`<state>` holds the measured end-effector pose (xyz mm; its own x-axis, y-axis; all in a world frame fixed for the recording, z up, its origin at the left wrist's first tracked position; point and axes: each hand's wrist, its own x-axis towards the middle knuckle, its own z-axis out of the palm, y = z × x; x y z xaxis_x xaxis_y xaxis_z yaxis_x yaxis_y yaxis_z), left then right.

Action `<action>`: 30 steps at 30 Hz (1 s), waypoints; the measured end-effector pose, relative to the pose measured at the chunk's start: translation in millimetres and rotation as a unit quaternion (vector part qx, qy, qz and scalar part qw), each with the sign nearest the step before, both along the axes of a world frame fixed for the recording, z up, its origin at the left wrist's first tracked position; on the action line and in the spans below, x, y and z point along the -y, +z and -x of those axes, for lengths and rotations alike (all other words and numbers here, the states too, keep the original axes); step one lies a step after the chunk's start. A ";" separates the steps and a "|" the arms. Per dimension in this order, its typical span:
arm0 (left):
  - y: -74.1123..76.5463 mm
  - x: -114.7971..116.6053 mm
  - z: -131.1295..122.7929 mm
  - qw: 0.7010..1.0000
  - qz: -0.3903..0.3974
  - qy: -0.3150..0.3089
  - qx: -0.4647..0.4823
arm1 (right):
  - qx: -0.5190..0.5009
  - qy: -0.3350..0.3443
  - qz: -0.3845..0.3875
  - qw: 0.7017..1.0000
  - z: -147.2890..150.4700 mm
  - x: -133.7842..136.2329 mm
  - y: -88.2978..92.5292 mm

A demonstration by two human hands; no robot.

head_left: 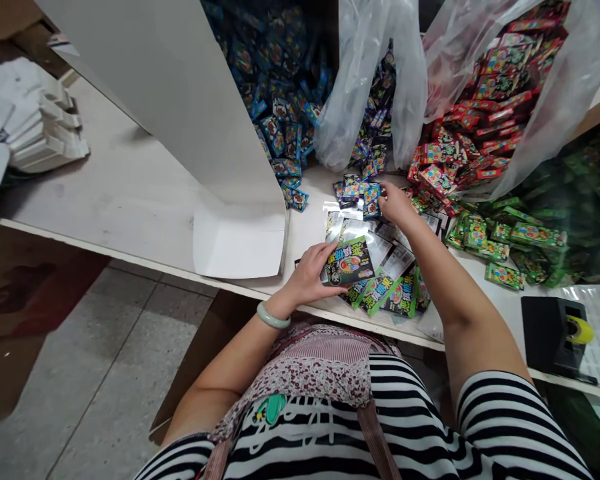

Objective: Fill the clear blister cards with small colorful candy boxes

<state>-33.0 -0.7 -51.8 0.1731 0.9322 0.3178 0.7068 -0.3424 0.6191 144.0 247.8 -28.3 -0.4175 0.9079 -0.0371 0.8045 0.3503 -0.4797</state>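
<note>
My left hand (pixel 311 272) is closed around a black, green-edged printed candy pouch (pixel 349 261), held near the front edge of the table. Farther back, my right hand (pixel 394 203) pinches the right side of a small blue candy packet (pixel 371 200); its fingertips are partly hidden. Purple candy packets (pixel 351 187) lie just left of that blue one. Beneath and between my hands, several more flat printed pouches (pixel 404 293) are fanned out on the table, some overlapping under my right forearm.
Heaps of blue packets (pixel 280 133), red packets (pixel 485 127) and green packets (pixel 480 233) line the back and right. A clear plastic bag (pixel 405 80) hangs among them. A white board (pixel 180 100) rises at left. A tape dispenser (pixel 550 333) sits at right, stacked white cartons (pixel 40 120) far left.
</note>
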 end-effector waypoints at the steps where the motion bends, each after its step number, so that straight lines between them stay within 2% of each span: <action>1: -0.1 1.3 1.1 1.000 0.004 0.002 0.001 | 0.017 0.009 -0.019 1.000 6.3 -3.2 1.3; 4: -1.0 3.8 4.7 1.000 0.014 0.003 0.001 | 0.024 0.046 -0.069 0.996 27.4 -12.1 6.4; 8: -1.8 4.1 7.2 1.000 0.012 -0.004 -0.001 | 0.081 0.085 -0.025 0.993 58.4 -30.2 9.9; 11: -2.3 4.3 8.4 1.000 0.007 0.003 0.005 | 0.111 0.085 0.002 0.990 72.5 -43.7 6.1; 14: -3.7 5.1 10.7 1.000 0.000 0.009 0.006 | -0.035 0.061 0.021 0.997 71.2 -49.7 0.6; 16: -4.3 5.6 12.3 1.000 -0.001 0.009 0.008 | -0.176 0.038 0.052 0.982 59.7 -46.5 0.2; 19: -3.6 6.5 13.9 1.000 0.001 0.013 0.009 | -0.291 0.020 0.075 0.953 25.5 -25.4 6.4; 21: -2.9 7.2 14.6 1.000 -0.004 0.021 0.008 | -0.294 0.026 0.022 0.955 -5.2 1.1 10.9; 23: -3.2 7.7 15.3 1.000 -0.008 0.028 0.008 | -0.242 0.056 -0.071 0.966 -36.4 34.5 11.3; 25: -4.6 7.7 16.1 0.999 -0.008 0.030 0.008 | -0.165 0.134 -0.107 0.971 -63.4 68.8 6.8; 27: -6.1 7.0 16.5 1.000 -0.003 0.030 0.007 | -0.107 0.207 -0.086 0.969 -83.9 96.9 -0.1; 28: -6.5 6.5 16.5 1.000 0.003 0.030 0.006 | -0.095 0.222 -0.070 0.968 -91.6 107.0 -3.3; 30: -5.9 5.1 15.8 0.999 0.016 0.033 0.001 | -0.086 0.202 -0.055 0.974 -102.3 117.9 -8.2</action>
<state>-48.9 -5.9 -57.7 0.1112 0.9514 0.2870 0.7261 -0.2750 0.6302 246.2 130.0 -36.5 -0.7326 0.6633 0.1529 0.5013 0.6776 -0.5381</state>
